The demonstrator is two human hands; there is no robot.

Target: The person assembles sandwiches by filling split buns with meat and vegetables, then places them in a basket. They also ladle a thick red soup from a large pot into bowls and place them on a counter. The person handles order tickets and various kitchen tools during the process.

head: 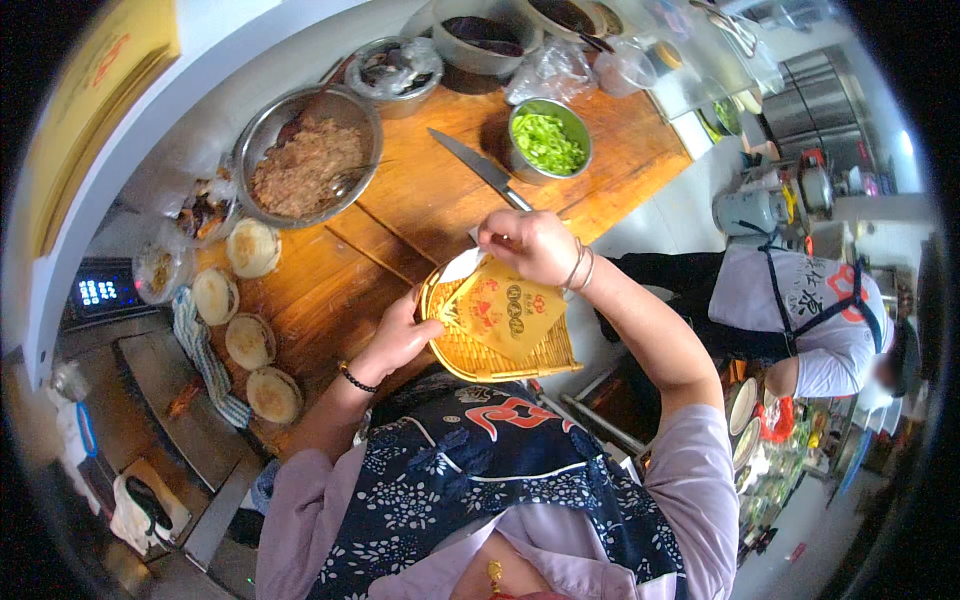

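My left hand [401, 334] grips the left rim of a woven bamboo basket [465, 361], thumb on the inside. A yellow-brown printed paper bag [517, 307] lies flat in the basket, and a white piece [461, 265] that looks like paper shows at its upper left. My right hand [532, 244] is at the upper edge of the bag, its fingers curled; what is between the fingertips is hidden. Just beyond that hand, a kitchen knife [472, 159] rests on the wooden worktop [405, 202], its handle pointing toward me.
Chopped green peppers fill a steel pot [551, 142]. A steel bowl [311, 157] holds minced meat. Several round flatbreads [251, 341] line the left edge beside a striped cloth [214, 367]. Tubs [487, 45] stand at the back. A co-worker [802, 307] bends at the right.
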